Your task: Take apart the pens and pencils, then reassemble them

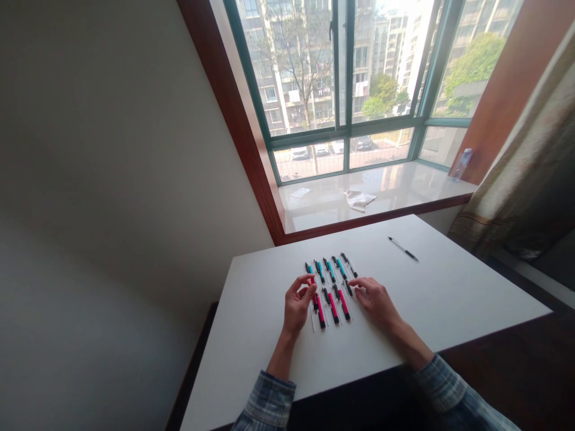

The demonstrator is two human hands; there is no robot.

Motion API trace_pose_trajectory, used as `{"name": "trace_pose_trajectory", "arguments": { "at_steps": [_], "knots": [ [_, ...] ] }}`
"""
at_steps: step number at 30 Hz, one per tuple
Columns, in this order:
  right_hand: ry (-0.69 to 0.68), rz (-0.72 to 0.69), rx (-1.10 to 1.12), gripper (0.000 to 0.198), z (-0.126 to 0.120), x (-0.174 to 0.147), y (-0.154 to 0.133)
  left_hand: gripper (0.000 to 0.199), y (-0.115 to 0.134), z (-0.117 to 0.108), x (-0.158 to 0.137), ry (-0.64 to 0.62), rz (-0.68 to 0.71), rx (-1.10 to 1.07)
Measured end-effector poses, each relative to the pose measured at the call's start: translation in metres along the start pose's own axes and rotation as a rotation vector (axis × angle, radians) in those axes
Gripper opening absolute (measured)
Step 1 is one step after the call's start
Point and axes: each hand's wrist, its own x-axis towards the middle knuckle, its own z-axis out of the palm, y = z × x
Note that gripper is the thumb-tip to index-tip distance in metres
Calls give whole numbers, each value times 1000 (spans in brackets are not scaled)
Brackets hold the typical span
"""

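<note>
Two rows of pen parts lie on the white table. In the far row are turquoise pen barrels (331,272) with black pieces and thin clear refills beside them. The near row has pink pen barrels (333,308) with black ends. My left hand (296,305) pinches a pink pen barrel (313,280) between thumb and fingers at the left end of the near row; its lower part is partly hidden. At the right end, my right hand (374,300) rests with fingers apart, its index fingertip at a black pen piece (348,288). Whether it touches that piece is unclear.
A clear pen with a black grip (403,249) lies alone toward the back right of the white table (458,287). Behind the table is a window sill (314,215) with a crumpled cloth (358,200) and a plastic bottle (462,164). A wall stands on the left.
</note>
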Motion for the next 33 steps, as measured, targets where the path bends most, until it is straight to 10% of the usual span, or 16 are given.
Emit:
{"name": "trace_pose_trajectory", "arguments": {
  "at_steps": [12, 33],
  "knots": [
    [-36, 146, 411, 34, 25, -34, -94, 37, -3, -1, -1, 98, 14, -66],
    [123, 280, 668, 35, -6, -5, -74, 30, 5, 5, -8, -227, -205, -102]
  ]
}}
